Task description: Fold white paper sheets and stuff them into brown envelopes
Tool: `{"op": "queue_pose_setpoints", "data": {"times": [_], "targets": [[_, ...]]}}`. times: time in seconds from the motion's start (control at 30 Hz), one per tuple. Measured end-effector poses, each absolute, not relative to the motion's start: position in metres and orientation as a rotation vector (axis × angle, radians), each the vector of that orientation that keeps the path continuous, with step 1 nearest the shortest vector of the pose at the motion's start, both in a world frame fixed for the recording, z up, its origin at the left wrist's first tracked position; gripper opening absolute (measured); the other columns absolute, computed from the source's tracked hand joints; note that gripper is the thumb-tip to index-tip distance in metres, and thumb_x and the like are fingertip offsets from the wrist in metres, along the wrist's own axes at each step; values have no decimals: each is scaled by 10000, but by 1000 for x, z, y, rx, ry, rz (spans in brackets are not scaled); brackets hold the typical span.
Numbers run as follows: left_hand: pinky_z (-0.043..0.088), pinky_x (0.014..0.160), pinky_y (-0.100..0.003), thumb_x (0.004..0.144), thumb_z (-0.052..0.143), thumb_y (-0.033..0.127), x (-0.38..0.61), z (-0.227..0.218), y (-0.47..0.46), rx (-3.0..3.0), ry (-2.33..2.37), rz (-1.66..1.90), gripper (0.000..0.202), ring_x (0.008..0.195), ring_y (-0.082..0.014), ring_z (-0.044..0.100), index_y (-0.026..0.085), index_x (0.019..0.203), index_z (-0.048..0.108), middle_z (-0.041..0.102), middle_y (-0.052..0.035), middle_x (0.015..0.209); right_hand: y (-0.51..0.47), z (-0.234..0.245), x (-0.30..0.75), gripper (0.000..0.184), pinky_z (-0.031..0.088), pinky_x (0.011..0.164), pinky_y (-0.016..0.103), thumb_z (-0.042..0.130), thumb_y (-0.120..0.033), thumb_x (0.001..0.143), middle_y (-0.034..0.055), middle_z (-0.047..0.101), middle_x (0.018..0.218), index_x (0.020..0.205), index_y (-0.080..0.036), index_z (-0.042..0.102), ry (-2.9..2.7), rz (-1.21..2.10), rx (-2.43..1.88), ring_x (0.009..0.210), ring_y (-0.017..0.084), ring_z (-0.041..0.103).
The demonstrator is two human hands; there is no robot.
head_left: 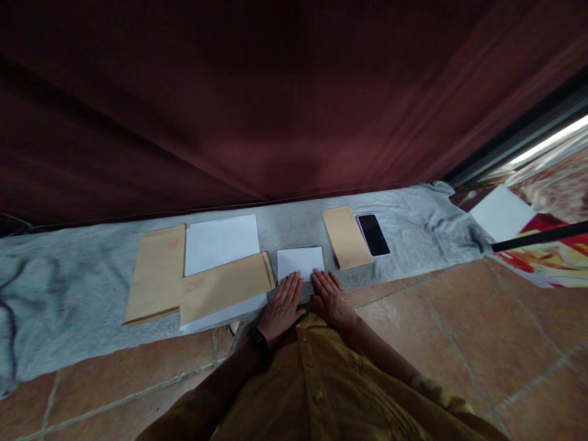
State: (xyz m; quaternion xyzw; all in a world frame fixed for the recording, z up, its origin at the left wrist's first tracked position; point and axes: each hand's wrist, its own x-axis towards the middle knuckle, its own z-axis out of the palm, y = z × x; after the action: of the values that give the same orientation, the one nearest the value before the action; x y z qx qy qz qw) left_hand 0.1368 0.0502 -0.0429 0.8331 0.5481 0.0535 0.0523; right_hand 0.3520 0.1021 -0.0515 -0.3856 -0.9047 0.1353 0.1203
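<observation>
A small white sheet of paper (300,260), perhaps folded, lies on the grey cloth right in front of me. My left hand (285,301) rests flat, fingers stretched, with its fingertips on the sheet's near left corner. On the near right corner lie the fingertips of my right hand (329,297), also flat. To the left, a brown envelope (225,286) lies across a stack of larger white paper (223,241). Further left are more brown envelopes (156,269). Right of the small sheet, a single brown envelope (348,236) lies beside a dark-screened phone (373,234).
A crumpled grey cloth (413,226) covers the long narrow surface. Behind it hangs a dark red curtain (294,122). At the right, a dark bar (542,236) crosses a red and yellow printed sheet (551,254). Tiled floor (436,343) lies below the near edge.
</observation>
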Motion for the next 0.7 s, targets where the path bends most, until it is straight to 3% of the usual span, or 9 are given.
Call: {"op": "queue_pose_setpoints", "data": {"times": [0.2, 0.4, 0.7], "targets": [[298, 1224, -477, 914, 584, 398, 130, -45, 46, 2581, 1718, 210, 888, 1529, -301, 183, 83, 1585, 95, 199, -210, 1639, 101, -53, 362, 620, 284, 1218, 506, 428, -273, 1017, 129, 338, 1608, 1588, -127, 235, -2643, 352, -1164, 1486, 267, 312], [309, 1219, -469, 910, 585, 389, 126, -46, 45, 2605, 1739, 219, 845, 1523, -309, 209, 70, 1572, 169, 250, -206, 1630, 101, -53, 364, 618, 313, 1204, 516, 422, -290, 1024, 121, 334, 1611, 1594, -155, 224, -2596, 398, -1179, 1481, 269, 326], [312, 1221, -438, 913, 558, 385, 156, -42, 60, 2623, 1628, 256, 737, 1519, -286, 247, 69, 1531, 309, 318, -182, 1616, 107, -48, 359, 486, 349, 1187, 508, 352, -334, 1057, 113, 452, 1546, 1503, -154, 418, -2479, 520, -1195, 1451, 254, 375]]}}
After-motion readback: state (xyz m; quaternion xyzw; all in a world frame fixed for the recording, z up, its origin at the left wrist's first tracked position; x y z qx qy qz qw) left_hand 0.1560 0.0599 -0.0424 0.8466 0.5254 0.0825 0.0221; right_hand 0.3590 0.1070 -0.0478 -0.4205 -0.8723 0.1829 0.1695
